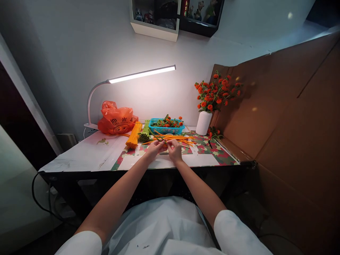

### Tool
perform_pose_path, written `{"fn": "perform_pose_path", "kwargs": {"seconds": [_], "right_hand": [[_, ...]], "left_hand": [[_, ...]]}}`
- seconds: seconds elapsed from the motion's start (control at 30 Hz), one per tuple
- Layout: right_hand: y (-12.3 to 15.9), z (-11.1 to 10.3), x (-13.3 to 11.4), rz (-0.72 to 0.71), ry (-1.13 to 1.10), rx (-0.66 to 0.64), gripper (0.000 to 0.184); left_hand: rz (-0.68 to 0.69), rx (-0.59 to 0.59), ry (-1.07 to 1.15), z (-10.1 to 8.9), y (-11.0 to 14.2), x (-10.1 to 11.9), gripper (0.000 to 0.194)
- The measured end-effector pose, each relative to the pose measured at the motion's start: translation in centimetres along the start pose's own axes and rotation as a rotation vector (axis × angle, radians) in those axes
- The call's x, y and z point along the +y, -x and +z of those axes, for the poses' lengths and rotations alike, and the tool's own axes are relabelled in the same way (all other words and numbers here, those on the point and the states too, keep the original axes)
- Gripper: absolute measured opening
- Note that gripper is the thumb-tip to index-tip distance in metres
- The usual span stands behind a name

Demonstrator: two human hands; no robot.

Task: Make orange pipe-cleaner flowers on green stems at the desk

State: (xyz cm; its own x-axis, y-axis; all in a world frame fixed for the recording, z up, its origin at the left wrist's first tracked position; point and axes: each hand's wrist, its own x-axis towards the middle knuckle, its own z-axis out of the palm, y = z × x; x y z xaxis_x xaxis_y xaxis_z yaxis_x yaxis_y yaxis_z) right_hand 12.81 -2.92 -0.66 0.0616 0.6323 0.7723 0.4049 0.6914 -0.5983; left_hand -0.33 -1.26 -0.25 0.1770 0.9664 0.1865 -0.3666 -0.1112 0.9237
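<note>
Close together above the front of the table, my left hand [154,149] and my right hand [174,151] are both closed, with fingertips nearly meeting. From my left fingers a green pipe cleaner [153,134] sticks up and to the left. A small orange and green bit shows between the hands; my right fingers pinch at it, but what exactly they hold is hidden. Just behind them lie loose orange pipe cleaners [183,138]. A thick orange bundle of pipe cleaners [134,136] and a green bundle [145,136] lie to the left.
A blue basket [166,130] holds orange flowers with green stems. Right of it stands a white ribbed vase [203,123] of orange flowers, beside a cardboard panel [281,99]. A red plastic bag [117,118] and a lit lamp [142,74] are at the left.
</note>
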Motion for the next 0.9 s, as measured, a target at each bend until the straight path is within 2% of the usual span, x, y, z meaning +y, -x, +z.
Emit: {"fn": "perform_pose_path", "kwargs": {"seconds": [0.1, 0.23, 0.3, 0.37, 0.53, 0.6, 0.67, 0.73, 0.77, 0.83, 0.9], "right_hand": [[-0.1, 0.0, 0.1, 0.04, -0.114, -0.01, 0.012], [-0.3, 0.1, 0.2, 0.162, -0.183, 0.016, 0.012], [-0.5, 0.3, 0.4, 0.281, -0.224, 0.048, 0.012], [-0.6, 0.5, 0.6, 0.462, -0.335, 0.034, 0.015], [-1.4, -0.2, 1.0, 0.907, -0.809, -0.232, 0.022], [-1.6, -0.8, 1.0, 1.016, -0.904, -0.308, 0.022], [-1.7, -1.2, 1.0, 1.067, -0.903, -0.348, 0.019], [-1.5, -1.3, 0.8, 0.988, -0.804, -0.298, 0.015], [-1.3, -1.2, 0.8, 0.888, -0.71, -0.237, 0.013], [-0.9, -1.1, 0.6, 0.595, -0.45, -0.096, 0.009], [-0.5, -1.0, 0.4, 0.278, -0.181, -0.022, 0.01]], "left_hand": [[0.089, -0.009, 0.002, 0.1, 0.0, 0.0, 0.048], [0.231, 0.022, -0.06, 0.3, 0.0, 0.0, 0.047], [0.313, 0.042, -0.125, 0.4, -0.1, -0.1, 0.045], [0.411, 0.07, -0.235, 0.5, 0.0, -0.1, 0.039], [0.67, 0.095, -0.616, 0.9, 0.5, 0.2, 0.018], [0.694, 0.072, -0.69, 1.0, 0.7, 0.3, 0.016], [0.675, 0.077, -0.689, 1.0, 0.6, 0.2, 0.016], [0.606, 0.106, -0.61, 0.7, 0.4, 0.0, 0.02], [0.552, 0.122, -0.545, 0.5, 0.2, -0.2, 0.025], [0.432, 0.144, -0.401, 0.1, -0.1, -0.4, 0.037], [0.337, 0.147, -0.287, -0.2, -0.4, -0.6, 0.046]]}}
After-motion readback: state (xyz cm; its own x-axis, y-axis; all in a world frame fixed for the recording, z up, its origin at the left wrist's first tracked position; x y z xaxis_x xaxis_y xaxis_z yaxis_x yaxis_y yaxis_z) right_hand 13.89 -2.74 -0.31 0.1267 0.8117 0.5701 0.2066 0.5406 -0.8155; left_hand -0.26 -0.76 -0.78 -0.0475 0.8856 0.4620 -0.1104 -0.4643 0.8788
